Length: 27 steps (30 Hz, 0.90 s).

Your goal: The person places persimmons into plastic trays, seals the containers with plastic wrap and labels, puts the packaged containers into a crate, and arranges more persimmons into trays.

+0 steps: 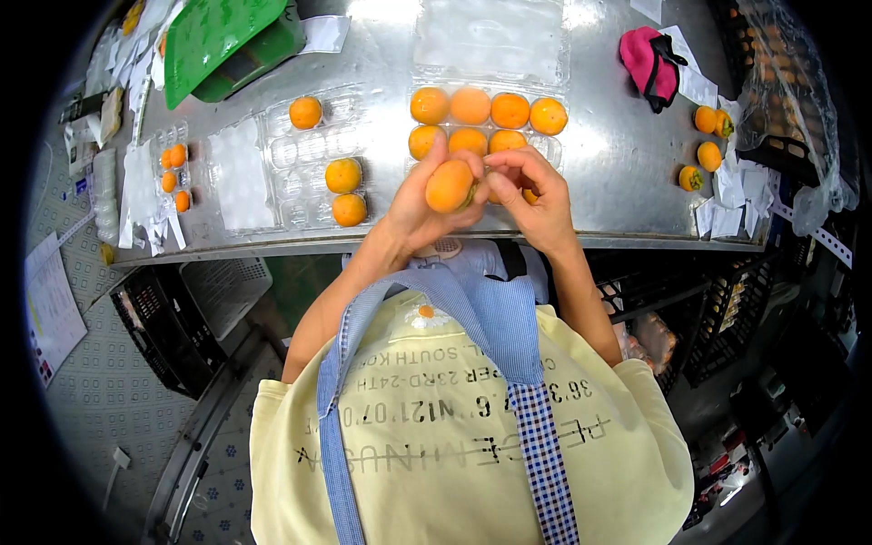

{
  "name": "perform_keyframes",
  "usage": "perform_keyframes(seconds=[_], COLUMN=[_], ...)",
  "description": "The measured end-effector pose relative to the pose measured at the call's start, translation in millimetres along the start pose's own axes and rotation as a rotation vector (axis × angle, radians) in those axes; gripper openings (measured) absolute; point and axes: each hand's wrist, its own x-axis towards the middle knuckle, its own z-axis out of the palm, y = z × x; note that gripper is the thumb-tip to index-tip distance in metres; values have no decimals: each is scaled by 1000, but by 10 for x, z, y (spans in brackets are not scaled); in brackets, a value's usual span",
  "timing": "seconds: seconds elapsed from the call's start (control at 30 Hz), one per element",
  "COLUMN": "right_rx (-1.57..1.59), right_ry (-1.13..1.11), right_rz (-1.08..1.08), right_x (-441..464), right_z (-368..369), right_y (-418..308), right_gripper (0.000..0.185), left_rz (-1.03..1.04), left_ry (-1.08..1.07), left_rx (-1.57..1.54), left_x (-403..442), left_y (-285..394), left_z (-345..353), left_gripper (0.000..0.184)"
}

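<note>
An orange, persimmon-like fruit (pixel 450 186) is held in my left hand (pixel 420 202), above the table's front edge. Close on its right, my right hand (pixel 534 193) has its thumb and fingers pinched together near the fruit's stem side; what they grip, if anything, is too small to tell. Behind both hands lies a clear plastic tray (pixel 550 145) with rows of the same fruit (pixel 510 111). Part of its front row is hidden by my hands. To the left, another clear tray (pixel 295 154) holds a few fruits (pixel 343 175).
A green container (pixel 222 41) stands at the back left. Small fruits (pixel 169 182) and paper slips lie at the far left. On the right are a pink pouch (pixel 649 65), several fruits (pixel 708 156) and paper slips. Black crates (pixel 159 322) stand below the metal table (pixel 627 204).
</note>
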Motion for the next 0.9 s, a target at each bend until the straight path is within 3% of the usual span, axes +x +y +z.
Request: perform_keyframes(seconds=[0.1, 0.13, 0.2, 0.3, 0.33, 0.5, 0.6, 0.7, 0.8, 0.9], right_rx=[78, 115, -125, -416, -502, -544, -562, -554, -410, -378], right_ry=[40, 55, 68, -76, -80, -22, 20, 24, 44, 49], right_rz=[12, 25, -56, -221, -243, -252, -234, -264, -240, -226], right_x=[1, 3, -20, -26, -53, -206, -245, -240, -224, -224], right_z=[-8, -21, -59, -18, 32, 108, 83, 49, 10, -68], right_y=[-21, -59, -168, -436, -395, -123, -119, -113, -130, -125], right_gripper=[25, 29, 37, 58, 59, 54, 53, 58, 62, 63], left_rz=[79, 88, 106, 196, 126, 149, 217, 99, 141, 233], left_ry=[360, 266, 79, 391, 453, 414, 395, 400, 329, 268], left_rx=[28, 55, 107, 417, 394, 812, 1276, 1129, 782, 724], left_x=[28, 31, 41, 72, 54, -45, -133, -157, -151, -162], left_y=[-43, -43, -27, -139, -137, -242, -206, -178, -148, -94], left_z=[243, 143, -82, -9, 181, 65, 99, 106, 134, 171], left_gripper=[50, 49, 47, 44, 43, 46, 69, 66, 65, 65])
